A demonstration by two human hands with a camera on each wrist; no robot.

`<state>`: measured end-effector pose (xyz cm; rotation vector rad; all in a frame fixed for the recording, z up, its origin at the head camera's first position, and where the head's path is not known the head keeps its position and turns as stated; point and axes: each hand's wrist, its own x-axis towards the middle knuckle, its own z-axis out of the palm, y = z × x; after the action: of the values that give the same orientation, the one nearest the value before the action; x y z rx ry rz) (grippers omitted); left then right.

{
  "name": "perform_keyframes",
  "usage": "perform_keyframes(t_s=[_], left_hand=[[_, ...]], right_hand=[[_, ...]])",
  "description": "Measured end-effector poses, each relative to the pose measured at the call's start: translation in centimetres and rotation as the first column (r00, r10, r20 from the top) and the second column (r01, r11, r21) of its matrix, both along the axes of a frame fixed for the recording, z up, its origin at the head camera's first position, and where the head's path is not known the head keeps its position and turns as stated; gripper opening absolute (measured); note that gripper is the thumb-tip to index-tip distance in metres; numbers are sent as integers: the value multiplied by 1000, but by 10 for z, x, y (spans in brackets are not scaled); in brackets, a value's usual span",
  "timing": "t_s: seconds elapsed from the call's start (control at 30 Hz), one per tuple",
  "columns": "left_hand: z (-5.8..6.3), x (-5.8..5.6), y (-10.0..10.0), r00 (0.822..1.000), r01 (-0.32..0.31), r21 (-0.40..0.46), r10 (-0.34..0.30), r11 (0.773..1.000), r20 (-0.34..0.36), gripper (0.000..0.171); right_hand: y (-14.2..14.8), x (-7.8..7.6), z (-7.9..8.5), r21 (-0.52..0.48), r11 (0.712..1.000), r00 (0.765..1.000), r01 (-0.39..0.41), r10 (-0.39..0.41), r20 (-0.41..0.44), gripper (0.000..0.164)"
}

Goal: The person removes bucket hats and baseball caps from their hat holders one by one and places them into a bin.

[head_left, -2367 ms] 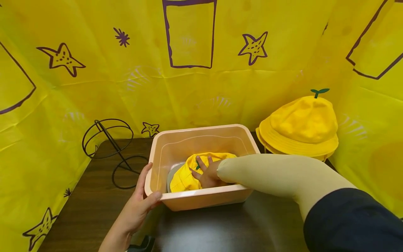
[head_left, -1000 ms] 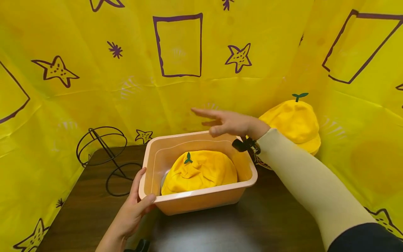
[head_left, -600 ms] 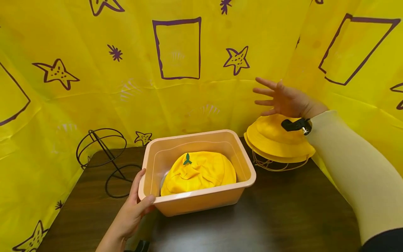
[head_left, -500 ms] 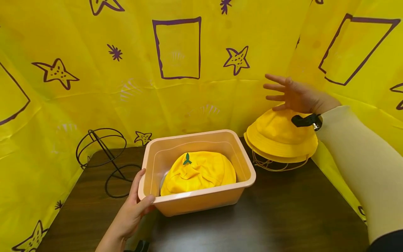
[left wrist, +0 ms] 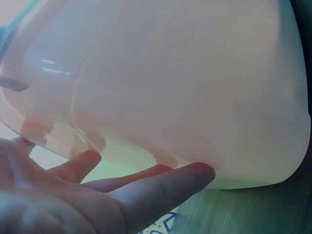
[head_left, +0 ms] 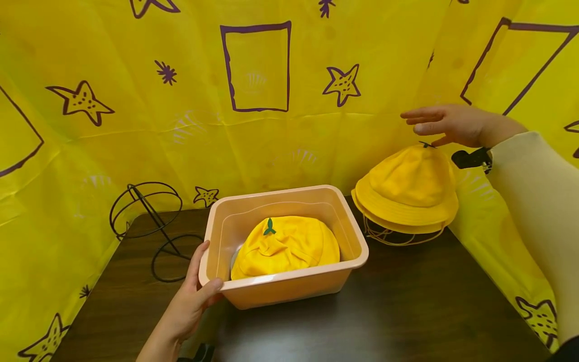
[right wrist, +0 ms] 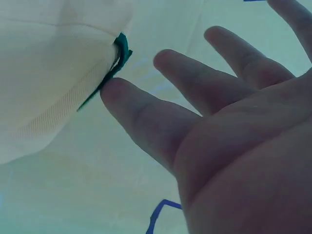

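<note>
My left hand [head_left: 186, 300] grips the near left corner of a peach plastic bin [head_left: 289, 287], thumb on the rim. In the left wrist view its fingers lie along the outside of the bin wall [left wrist: 204, 87]. Inside the bin rests a yellow cloth hat [head_left: 294, 246] with a green sprout on its crown. My right hand [head_left: 461, 124] hovers with spread fingers over a stack of yellow bucket hats [head_left: 407, 181] at the back right. In the right wrist view, one fingertip meets the green sprout [right wrist: 114, 63] on the top hat.
A black wire hat stand [head_left: 158, 221] stands at the back left of the dark wooden table [head_left: 380, 311]. Thin yellow cords [head_left: 398, 240] hang beneath the stacked hats. A yellow printed cloth [head_left: 262, 146] encloses the table at the back and sides.
My right hand has left the hat in the bin and moved rightward to above the hat stack. The left hand has kept its grip on the bin.
</note>
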<state>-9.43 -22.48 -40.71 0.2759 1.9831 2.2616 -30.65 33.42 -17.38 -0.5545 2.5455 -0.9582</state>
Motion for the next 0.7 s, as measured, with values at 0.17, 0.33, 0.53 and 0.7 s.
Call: perform_keyframes(t_s=[0.17, 0.33, 0.53, 0.7], left_hand=[[1, 0, 0, 1000, -6, -9, 6, 1000, 8, 82], [1, 0, 0, 1000, -7, -8, 7, 1000, 11, 82], [0, -1, 0, 1000, -1, -7, 1, 1000, 11, 82], [0, 0, 0, 1000, -5, -7, 5, 1000, 7, 82]], right_hand=[[-6, -1, -1, 209, 978, 999, -2, 13, -51, 70], [-5, -7, -9, 421, 906, 989, -35, 92, -116, 64], [-1, -11, -17, 446, 895, 988, -28, 94, -126, 50], [0, -13, -21, 432, 902, 982, 2, 80, -171, 40]])
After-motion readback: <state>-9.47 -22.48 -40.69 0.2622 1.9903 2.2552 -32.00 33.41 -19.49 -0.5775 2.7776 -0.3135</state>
